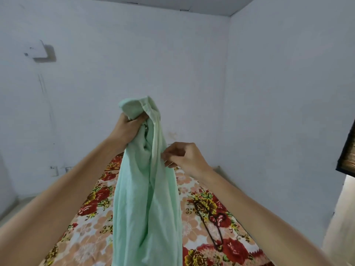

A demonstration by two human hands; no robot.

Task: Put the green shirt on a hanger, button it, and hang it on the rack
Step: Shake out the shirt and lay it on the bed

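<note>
Hanging straight down over the bed (pixel 92 217), the shirt (pixel 146 198) is bunched in the left hand's (pixel 127 129) fist, its edge pinched by the right hand (pixel 182 156), nearer the hanger (pixel 215 225) lying below-right.

No text, label, brand, number or sign can be read anywhere in the view. The green shirt (pixel 146 189) shows only plain fabric, and the bedsheet (pixel 201 204) carries a flower print without lettering.
</note>
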